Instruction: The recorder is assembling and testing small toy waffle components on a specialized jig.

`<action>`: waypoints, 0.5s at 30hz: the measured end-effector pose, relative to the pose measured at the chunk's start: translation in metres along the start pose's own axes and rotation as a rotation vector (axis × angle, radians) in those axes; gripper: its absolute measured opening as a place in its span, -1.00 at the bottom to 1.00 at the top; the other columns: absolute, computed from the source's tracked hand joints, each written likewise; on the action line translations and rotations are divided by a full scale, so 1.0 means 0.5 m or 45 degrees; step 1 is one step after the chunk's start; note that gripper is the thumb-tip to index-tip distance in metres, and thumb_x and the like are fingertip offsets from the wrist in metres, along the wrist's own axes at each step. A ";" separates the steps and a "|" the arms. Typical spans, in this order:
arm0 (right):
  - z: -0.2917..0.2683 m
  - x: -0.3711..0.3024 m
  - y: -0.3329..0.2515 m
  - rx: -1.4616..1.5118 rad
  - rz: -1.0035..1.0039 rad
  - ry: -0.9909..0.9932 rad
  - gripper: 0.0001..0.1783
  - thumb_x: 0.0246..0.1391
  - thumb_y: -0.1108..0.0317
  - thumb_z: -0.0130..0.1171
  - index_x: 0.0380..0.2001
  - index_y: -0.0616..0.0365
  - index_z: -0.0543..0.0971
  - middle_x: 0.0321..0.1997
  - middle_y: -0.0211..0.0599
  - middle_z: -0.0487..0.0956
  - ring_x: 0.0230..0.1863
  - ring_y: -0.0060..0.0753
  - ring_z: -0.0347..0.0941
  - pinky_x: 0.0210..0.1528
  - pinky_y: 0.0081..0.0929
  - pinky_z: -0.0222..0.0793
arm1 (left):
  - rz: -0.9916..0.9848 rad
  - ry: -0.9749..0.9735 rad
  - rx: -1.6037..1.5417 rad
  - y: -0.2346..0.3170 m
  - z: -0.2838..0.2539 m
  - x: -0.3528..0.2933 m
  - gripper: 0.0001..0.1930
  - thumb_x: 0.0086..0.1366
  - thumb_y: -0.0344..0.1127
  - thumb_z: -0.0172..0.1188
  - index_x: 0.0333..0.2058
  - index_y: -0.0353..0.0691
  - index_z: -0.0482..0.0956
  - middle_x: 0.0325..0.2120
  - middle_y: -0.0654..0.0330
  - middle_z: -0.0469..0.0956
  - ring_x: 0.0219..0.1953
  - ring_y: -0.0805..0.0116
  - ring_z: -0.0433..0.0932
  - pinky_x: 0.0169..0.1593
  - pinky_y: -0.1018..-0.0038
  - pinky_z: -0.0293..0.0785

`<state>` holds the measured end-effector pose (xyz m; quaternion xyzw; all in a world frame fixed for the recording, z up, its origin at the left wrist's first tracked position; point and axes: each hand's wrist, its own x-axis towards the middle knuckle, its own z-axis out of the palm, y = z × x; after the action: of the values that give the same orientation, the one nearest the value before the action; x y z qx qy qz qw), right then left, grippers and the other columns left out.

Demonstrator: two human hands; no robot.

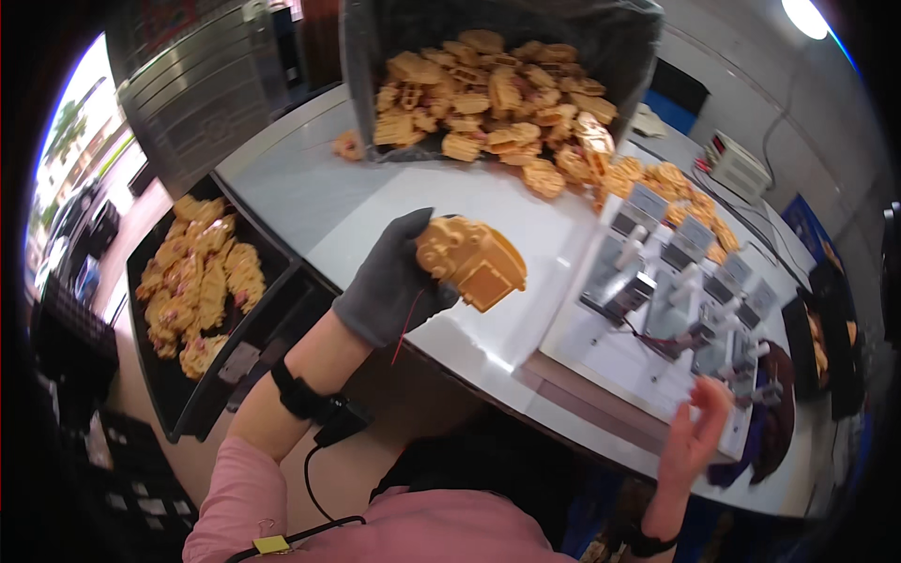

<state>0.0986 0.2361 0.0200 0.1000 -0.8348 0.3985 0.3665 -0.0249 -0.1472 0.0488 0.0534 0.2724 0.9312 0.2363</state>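
Head view: nearest, a pink sleeve (pixel 246 493) leads up to the left hand (pixel 394 277), which wears a dark grey glove. Its fingers and thumb are closed around the left edge of a tan molded piece (pixel 479 267), holding it up over the near part of the white table (pixel 450 211). The right hand (pixel 699 432), somewhat blurred, is loosely curled with nothing visible in its grasp, by the near edge of a fixture (pixel 615 342) with metal blocks and white-handled clamps; whether it touches the fixture cannot be told. Left of the table, a black tray (pixel 282 314) holds similar pieces (pixel 192 291). Beyond the fixture lies a loose pile (pixel 690 192) of them. Farther back, a dark-lined bin (pixel 361 66) spills more pieces toward the tabletop, and a pale boxy device (pixel 740 169) stands to its right.
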 end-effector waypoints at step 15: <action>0.163 0.079 -0.046 0.420 0.477 -0.170 -0.41 0.13 0.42 0.25 0.22 0.12 0.33 0.06 -0.27 0.46 -0.03 -0.47 0.41 -0.03 -0.48 0.34 | -0.032 0.028 -0.094 -0.125 0.036 0.040 -0.70 0.22 -0.26 0.23 -0.09 -0.17 0.47 -0.02 0.04 0.40 -0.02 0.19 0.44 0.05 0.39 0.54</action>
<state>0.0375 0.1655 0.0273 0.0280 -0.7849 0.5826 0.2090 -0.0128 -0.0830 0.0303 0.0309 0.2412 0.9381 0.2468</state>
